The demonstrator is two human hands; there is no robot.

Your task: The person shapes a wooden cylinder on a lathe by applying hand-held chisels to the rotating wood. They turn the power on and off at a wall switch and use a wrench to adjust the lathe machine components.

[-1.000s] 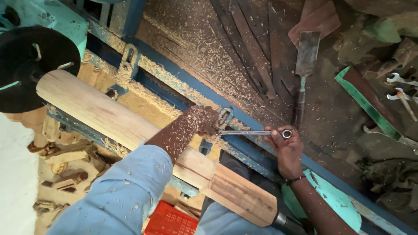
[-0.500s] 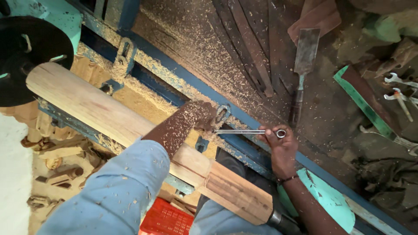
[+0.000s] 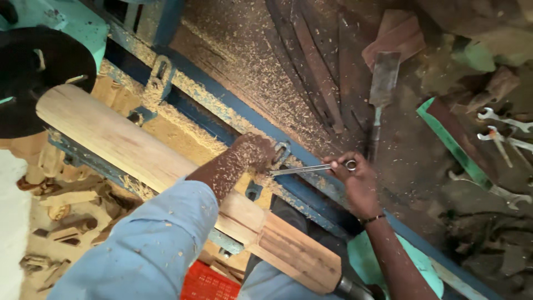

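— Sawdust everywhere; what sits at the far left?

— Dark round faceplate (image 3: 39,78) of a wood lathe at the left edge, with a pale wooden blank (image 3: 139,161) butting up to it; the blank runs slantwise toward the near right, where it steps down to a narrower, grooved section (image 3: 294,255), which reads as a piece mounted between centres for turning; below it on the left lie offcuts (image 3: 61,200) among shavings.

— And the hands?

— Left hand (image 3: 252,153), dusted with chips and coming out of a light blue sleeve (image 3: 150,244), is closed around a metal bracket on the blue lathe bed (image 3: 222,128), probably to steady it; what exactly the fingers pinch is hidden; right hand (image 3: 355,180), with a thin band at the wrist, is gripping the ring end of a steel spanner (image 3: 311,168).

— Where does the spanner lie?

— Nearly level between the two hands, its far end at the bracket under the left hand, so it looks set on a fastener there; the long handle gives leverage, which would explain the grip at the very end.

— Farther right?

— A broad chisel (image 3: 383,89) lies on the chip-covered bench beyond the bed; at the far right several loose spanners (image 3: 502,130) lie well apart from the hands; a red crate (image 3: 208,283) shows at the near edge.
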